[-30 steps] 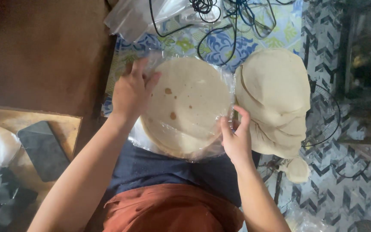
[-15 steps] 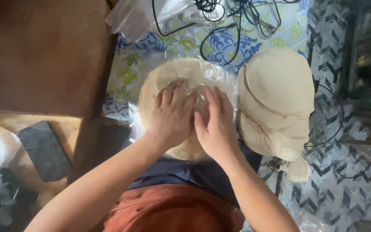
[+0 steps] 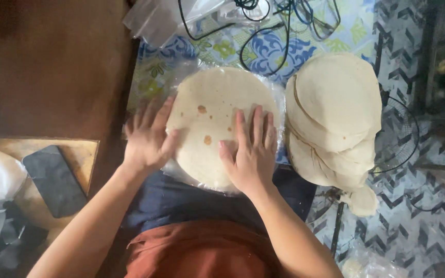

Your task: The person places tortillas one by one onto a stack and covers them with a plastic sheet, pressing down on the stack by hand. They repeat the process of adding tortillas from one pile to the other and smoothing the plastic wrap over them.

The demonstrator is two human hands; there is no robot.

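Round flatbread (image 3: 212, 110) at frame centre on clear plastic wrap (image 3: 279, 110); right hand (image 3: 251, 152) flat on its lower right, fingers spread; left hand (image 3: 148, 136) open, palm against its left edge

Dark phone (image 3: 55, 180) on a wooden board (image 3: 81, 154) at the left edge, black cables (image 3: 263, 31) (tangled) along the patterned cloth's (image 3: 217, 49) top edge, brown tabletop (image 3: 47, 62) beside it.

My left hand (image 3: 148, 136) lies flat, palm down, fingers spread toward twelve o'clock. My right hand (image 3: 251, 149) lies flat beside it at three o'clock, fingers together, pointing to twelve. Both bare forearms run back toward six.
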